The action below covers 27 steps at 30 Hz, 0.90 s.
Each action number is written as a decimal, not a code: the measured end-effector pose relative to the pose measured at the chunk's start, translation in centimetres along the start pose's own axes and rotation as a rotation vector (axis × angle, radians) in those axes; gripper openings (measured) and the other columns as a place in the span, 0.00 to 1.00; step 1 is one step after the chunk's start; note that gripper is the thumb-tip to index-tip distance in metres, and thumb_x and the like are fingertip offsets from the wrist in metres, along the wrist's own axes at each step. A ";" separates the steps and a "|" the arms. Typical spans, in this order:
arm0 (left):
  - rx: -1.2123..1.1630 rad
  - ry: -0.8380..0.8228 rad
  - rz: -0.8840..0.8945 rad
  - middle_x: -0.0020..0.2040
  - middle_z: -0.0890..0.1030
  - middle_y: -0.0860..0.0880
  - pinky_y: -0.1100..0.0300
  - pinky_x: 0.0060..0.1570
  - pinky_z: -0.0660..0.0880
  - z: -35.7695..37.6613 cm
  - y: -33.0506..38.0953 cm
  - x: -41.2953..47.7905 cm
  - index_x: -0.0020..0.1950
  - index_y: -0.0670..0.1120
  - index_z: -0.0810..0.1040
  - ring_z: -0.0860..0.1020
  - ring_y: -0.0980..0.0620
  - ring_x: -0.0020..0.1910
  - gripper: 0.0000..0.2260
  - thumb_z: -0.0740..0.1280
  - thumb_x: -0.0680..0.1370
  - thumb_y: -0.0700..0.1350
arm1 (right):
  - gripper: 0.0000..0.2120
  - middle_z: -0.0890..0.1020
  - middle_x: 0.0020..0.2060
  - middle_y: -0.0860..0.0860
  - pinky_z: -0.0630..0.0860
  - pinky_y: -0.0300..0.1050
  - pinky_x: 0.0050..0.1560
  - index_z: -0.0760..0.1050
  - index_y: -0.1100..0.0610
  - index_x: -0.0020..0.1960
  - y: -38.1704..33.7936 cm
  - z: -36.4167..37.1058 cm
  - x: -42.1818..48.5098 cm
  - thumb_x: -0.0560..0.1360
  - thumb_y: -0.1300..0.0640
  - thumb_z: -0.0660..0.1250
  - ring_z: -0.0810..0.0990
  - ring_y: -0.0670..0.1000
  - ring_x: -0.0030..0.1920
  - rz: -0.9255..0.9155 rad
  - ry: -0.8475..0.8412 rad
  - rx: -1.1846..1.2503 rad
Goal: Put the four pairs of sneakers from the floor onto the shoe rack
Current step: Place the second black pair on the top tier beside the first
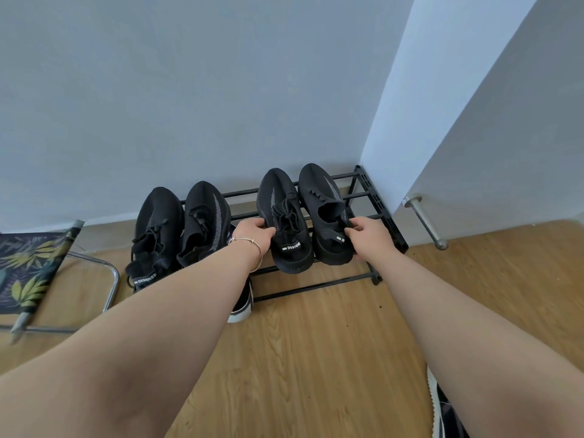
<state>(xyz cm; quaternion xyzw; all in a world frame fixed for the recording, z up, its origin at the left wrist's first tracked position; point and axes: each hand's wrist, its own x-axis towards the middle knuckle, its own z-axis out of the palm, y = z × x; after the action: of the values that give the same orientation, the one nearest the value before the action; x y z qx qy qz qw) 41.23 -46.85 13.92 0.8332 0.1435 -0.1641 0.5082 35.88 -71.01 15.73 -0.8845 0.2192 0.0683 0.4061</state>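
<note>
A low black metal shoe rack (376, 197) stands against the grey wall. On its top tier rest two pairs of black knit sneakers, toes to the wall. My left hand (252, 231) grips the left side of one sneaker (286, 226) of the right pair. Beside it, my right hand (366, 233) pinches the heel collar of the other sneaker (325, 210). The left pair (186, 222) sits at the rack's left end, untouched. A black sneaker with a white sole (241, 306) pokes out under my left forearm. Another white-soled sneaker (437, 403) lies at the bottom right, partly hidden by my right arm.
A folding stool (34, 270) with leaf-print fabric and chrome legs stands at the left. A white door panel with a metal door stop (425, 219) juts out right of the rack. Wooden floor (309, 358) spreads in front.
</note>
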 end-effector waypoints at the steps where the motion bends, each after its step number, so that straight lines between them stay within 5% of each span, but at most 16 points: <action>1: 0.010 -0.003 -0.002 0.43 0.86 0.42 0.43 0.50 0.82 0.0 0.1 0.1 0.41 0.53 0.82 0.84 0.38 0.43 0.03 0.70 0.73 0.45 | 0.15 0.83 0.57 0.53 0.80 0.56 0.58 0.77 0.53 0.66 -0.1 0.1 -0.1 0.81 0.55 0.63 0.81 0.56 0.56 0.005 0.004 -0.001; 7: 0.077 0.018 0.018 0.48 0.85 0.45 0.45 0.55 0.81 -0.3 1.1 -0.7 0.63 0.44 0.81 0.84 0.40 0.49 0.15 0.69 0.77 0.44 | 0.16 0.83 0.57 0.53 0.81 0.59 0.57 0.76 0.52 0.68 -0.5 0.1 -0.4 0.81 0.53 0.63 0.81 0.57 0.56 0.010 0.009 -0.025; 14: 0.226 0.088 0.075 0.61 0.81 0.44 0.54 0.60 0.75 -0.1 2.3 -1.9 0.65 0.43 0.78 0.79 0.40 0.58 0.14 0.60 0.81 0.41 | 0.17 0.77 0.62 0.56 0.72 0.47 0.49 0.73 0.55 0.68 -1.2 0.4 -0.8 0.82 0.51 0.61 0.79 0.59 0.58 -0.079 0.103 -0.313; 20: 0.373 0.166 0.184 0.69 0.72 0.40 0.46 0.65 0.72 -0.2 3.2 -2.5 0.73 0.45 0.69 0.74 0.38 0.64 0.20 0.60 0.82 0.47 | 0.18 0.75 0.64 0.59 0.75 0.54 0.55 0.70 0.59 0.69 -3.5 0.2 -1.1 0.81 0.54 0.60 0.74 0.60 0.62 -0.213 0.289 -0.477; 27: 0.801 0.228 0.554 0.70 0.70 0.43 0.48 0.63 0.70 0.1 5.8 -5.3 0.75 0.45 0.65 0.68 0.41 0.68 0.24 0.60 0.81 0.54 | 0.19 0.78 0.62 0.59 0.73 0.58 0.58 0.72 0.60 0.66 -4.6 -0.9 -2.8 0.77 0.53 0.65 0.74 0.63 0.61 -0.404 0.407 -0.694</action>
<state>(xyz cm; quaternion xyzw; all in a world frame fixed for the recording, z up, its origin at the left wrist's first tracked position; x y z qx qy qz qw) 38.78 -49.88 20.79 0.9823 -0.1028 0.0269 0.1541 35.36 -68.13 20.36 -0.9888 0.0818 -0.1182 0.0394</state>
